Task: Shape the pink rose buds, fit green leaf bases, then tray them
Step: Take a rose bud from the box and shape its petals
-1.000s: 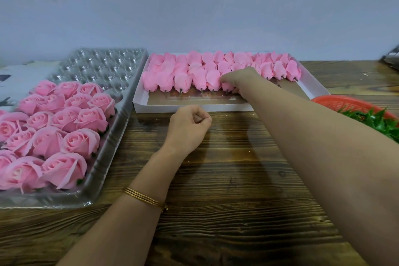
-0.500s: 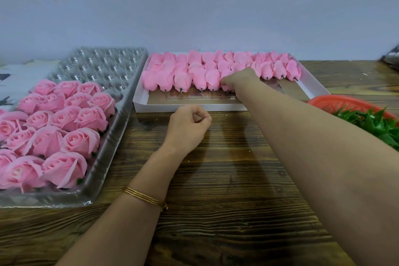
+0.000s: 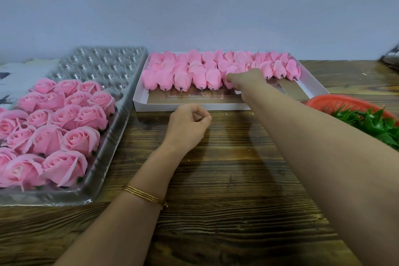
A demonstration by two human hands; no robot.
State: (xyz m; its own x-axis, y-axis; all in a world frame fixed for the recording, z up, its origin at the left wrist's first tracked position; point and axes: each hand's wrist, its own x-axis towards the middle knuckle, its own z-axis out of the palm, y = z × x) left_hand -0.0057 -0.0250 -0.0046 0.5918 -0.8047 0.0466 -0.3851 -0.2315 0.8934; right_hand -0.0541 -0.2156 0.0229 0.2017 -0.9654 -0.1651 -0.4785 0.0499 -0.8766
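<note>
1 bud [image 3: 232, 71] pinched in my right hand [image 3: 248, 78], box [image 3: 194, 106] at 12 o'clock; left hand [image 3: 187, 125] fisted, empty. Next: lift, shape.

Left forearm enters from 7 o'clock. The left hand [image 3: 187, 127] sits at centre, fingers curled into a fist with the thumb against the forefinger, holding nothing. Right arm enters from 4 o'clock, stretched toward 12 o'clock. The right hand [image 3: 246, 78] is knuckles-up, fingertips pinching a bud [image 3: 232, 71].
</note>
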